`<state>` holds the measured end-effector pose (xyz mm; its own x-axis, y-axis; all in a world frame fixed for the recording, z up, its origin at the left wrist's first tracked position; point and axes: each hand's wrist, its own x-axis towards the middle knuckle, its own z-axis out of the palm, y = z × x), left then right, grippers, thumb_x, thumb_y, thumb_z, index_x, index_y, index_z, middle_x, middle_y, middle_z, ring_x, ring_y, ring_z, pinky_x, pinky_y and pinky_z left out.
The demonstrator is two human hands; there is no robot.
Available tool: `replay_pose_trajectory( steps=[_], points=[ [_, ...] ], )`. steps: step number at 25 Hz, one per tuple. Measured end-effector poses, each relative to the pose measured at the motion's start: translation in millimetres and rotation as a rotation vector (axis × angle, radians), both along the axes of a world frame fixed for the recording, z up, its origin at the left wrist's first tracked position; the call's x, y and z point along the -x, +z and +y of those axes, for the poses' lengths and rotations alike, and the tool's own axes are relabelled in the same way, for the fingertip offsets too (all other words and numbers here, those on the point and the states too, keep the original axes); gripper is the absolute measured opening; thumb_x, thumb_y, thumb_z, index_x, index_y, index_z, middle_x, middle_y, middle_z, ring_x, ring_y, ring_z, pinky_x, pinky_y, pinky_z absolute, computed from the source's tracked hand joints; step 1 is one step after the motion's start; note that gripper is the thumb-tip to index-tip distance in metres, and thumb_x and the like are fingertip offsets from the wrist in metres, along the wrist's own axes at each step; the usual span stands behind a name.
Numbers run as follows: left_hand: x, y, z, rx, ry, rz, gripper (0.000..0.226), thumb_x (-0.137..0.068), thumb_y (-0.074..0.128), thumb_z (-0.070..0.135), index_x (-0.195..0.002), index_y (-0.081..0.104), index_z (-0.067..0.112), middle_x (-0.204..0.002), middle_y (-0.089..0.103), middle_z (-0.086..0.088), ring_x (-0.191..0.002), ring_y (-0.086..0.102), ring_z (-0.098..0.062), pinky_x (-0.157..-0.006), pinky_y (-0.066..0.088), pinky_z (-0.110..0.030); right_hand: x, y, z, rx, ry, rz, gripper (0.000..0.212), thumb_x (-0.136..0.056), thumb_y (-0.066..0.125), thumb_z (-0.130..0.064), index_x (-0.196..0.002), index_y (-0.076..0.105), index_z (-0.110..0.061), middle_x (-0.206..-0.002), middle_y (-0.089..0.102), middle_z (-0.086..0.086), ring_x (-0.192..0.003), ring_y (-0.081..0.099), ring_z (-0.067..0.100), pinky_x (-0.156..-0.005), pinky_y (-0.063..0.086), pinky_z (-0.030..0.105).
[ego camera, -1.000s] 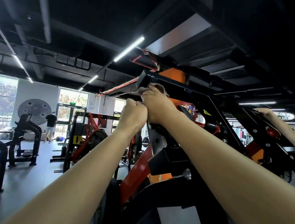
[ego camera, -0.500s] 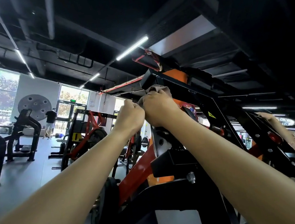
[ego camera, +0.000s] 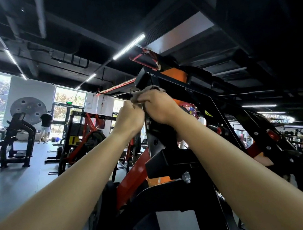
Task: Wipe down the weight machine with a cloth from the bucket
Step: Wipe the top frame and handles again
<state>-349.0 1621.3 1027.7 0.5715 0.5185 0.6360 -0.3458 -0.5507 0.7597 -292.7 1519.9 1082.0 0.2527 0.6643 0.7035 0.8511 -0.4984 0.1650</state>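
High on the weight machine (ego camera: 147, 78), the right hand (ego camera: 158, 107) gripped the cloth (ego camera: 150, 89); the left hand (ego camera: 129, 118) was curled beside it, hold unclear. Overreaching could drop the cloth.

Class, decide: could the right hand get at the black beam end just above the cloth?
Probably yes: the right hand grips the cloth right below the beam end, with nothing visible between them.
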Motion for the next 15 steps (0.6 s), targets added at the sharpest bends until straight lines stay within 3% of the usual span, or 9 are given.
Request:
replay_pose_trajectory(
  steps=[3, 6, 9, 11, 15],
  points=[
    [0, 4, -10, 0.006, -0.004, -0.015, 0.029, -0.103, 0.035, 0.023, -0.122, 0.050, 0.007, -0.107, 0.059, -0.008, -0.076, 0.050, -0.015, -0.057, 0.033, -0.032, 5, -4, -8, -0.224, 0.209, 0.162, 0.038, -0.101, 0.040, -0.001, -0.125, 0.069, -0.004, -0.137, 0.064, 0.007, -0.128, 0.052, 0.018, -0.109, 0.041, 0.036],
    [-2, 2, -21, 0.001, 0.002, -0.013, 0.029, -0.104, 0.036, 0.028, -0.122, 0.050, 0.010, -0.113, 0.060, -0.011, -0.085, 0.056, -0.020, -0.059, 0.036, -0.031, 4, -27, -28, -0.372, 0.276, 0.279, 0.043, -0.106, 0.040, -0.007, -0.146, 0.057, -0.012, -0.152, 0.054, 0.006, -0.140, 0.048, 0.017, -0.118, 0.037, 0.034],
    [-8, -5, -38, -0.055, 0.079, -0.045, 0.027, -0.102, 0.039, 0.030, -0.118, 0.049, 0.011, -0.125, 0.051, -0.012, -0.111, 0.052, -0.030, -0.085, 0.044, -0.037, -8, -52, -54, -0.459, 0.213, 0.226, 0.046, -0.104, 0.040, -0.001, -0.147, 0.055, -0.011, -0.153, 0.053, 0.006, -0.144, 0.044, 0.017, -0.120, 0.031, 0.023],
    [-11, -6, -50, -0.061, 0.104, -0.073, 0.027, -0.104, 0.040, 0.034, -0.119, 0.046, 0.012, -0.133, 0.042, -0.011, -0.124, 0.041, -0.029, -0.099, 0.037, -0.038, -12, -60, -67, -0.438, 0.207, 0.186, 0.051, -0.101, 0.039, 0.005, -0.146, 0.056, -0.010, -0.153, 0.052, 0.006, -0.145, 0.043, 0.017, -0.116, 0.028, 0.013],
    [-14, -8, -58, -0.147, 0.160, -0.015, 0.065, -0.099, 0.048, 0.057, -0.142, 0.037, 0.010, -0.144, 0.038, -0.012, -0.136, 0.038, -0.031, -0.112, 0.037, -0.047, -26, -52, -69, -0.410, 0.174, 0.288, 0.056, -0.099, 0.038, 0.006, -0.150, 0.051, -0.012, -0.155, 0.051, 0.005, -0.145, 0.043, 0.017, -0.118, 0.032, 0.021]
  ],
)
